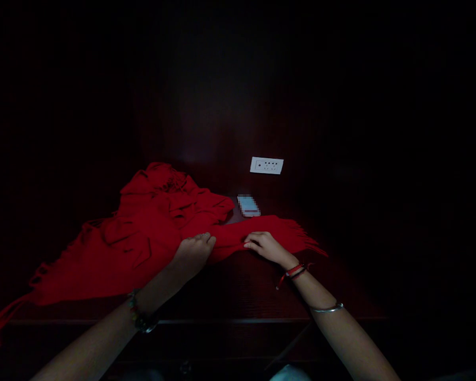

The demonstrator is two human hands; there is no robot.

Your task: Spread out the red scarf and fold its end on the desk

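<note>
A red fringed scarf [143, 238] lies spread over the dark wooden surface, heaped and wrinkled on the left and flatter on the right. My left hand [196, 250] is closed on the scarf near its middle, the fingertips turned away from view. To the right, my right hand [265, 245] pinches the scarf's near edge between thumb and fingers. Fringe fans out beyond my right hand, and more fringe hangs past the front edge at far left.
Behind the scarf lies a pale, blurred-out flat object [248, 205] shaped like a phone. A white wall socket [266, 165] sits on the dark back panel. The dark tabletop [246, 291] ends at a front edge close to me. The surroundings are very dim.
</note>
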